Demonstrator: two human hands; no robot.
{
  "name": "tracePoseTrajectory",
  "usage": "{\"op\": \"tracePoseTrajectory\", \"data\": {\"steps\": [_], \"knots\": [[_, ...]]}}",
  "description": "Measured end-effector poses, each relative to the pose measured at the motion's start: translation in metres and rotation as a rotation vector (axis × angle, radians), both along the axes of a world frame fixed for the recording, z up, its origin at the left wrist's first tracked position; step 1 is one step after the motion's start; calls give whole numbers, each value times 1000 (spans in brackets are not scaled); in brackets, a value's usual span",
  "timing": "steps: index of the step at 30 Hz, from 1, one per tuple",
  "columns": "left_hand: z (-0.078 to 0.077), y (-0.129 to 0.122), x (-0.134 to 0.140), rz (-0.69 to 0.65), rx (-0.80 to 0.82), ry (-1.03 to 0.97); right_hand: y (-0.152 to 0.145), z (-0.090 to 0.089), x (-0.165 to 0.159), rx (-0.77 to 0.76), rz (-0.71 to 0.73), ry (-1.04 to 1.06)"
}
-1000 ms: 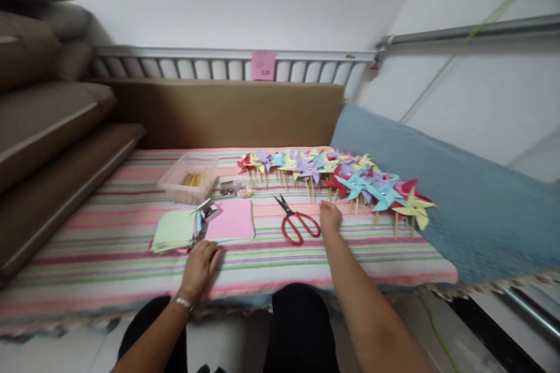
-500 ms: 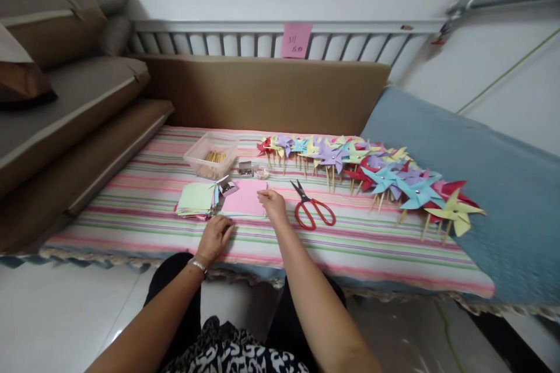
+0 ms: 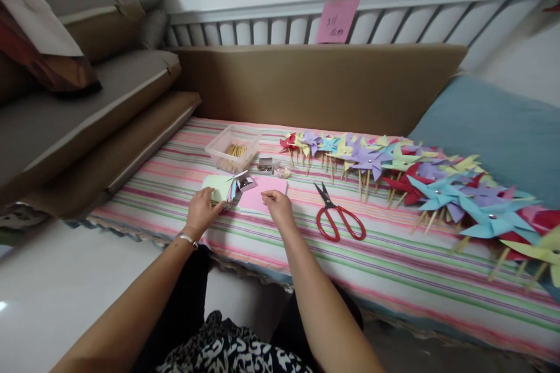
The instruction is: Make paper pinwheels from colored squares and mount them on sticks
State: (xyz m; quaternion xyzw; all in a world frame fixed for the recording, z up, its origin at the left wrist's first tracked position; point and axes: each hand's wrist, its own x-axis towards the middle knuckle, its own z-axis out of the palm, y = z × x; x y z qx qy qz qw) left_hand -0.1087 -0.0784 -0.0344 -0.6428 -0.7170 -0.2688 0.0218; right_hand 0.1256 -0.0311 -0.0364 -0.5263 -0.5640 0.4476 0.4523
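My left hand (image 3: 202,211) rests at the near left corner of a stack of coloured paper squares (image 3: 219,185), pale green on top. Its thumb and fingers are apart. Over a pink paper pile (image 3: 250,202) hovers my right hand (image 3: 279,206), thumb and fingertips pinched together; whatever sits in the pinch is too small to make out. An open small box (image 3: 246,183) of metal pieces lies between the stack and the pink paper. Red-handled scissors (image 3: 339,215) lie to the right of my right hand, blades pointing away.
Behind the papers stand a clear plastic tub (image 3: 219,154) of wooden sticks, a second small box (image 3: 265,166) and a small clear bag (image 3: 282,171). Finished paper pinwheels (image 3: 367,160) crowd the right side. Cushions (image 3: 126,93) are piled at left; a brown board (image 3: 306,87) stands behind.
My left hand has moved from the cloth forward and left onto the paper stack. My right hand stays pinched over the pink paper. The camera view has turned left and moved closer.
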Motion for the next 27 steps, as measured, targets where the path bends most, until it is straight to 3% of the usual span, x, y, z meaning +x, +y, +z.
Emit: {"op": "tracePoseTrajectory", "data": {"steps": [12,27], "knots": [[-5,-2,-14,6,-78,-27,-12,-4,1,41,54,-64],[13,3,-13,44,-197,-39,-16,-8,8,43,61,-120]]}}
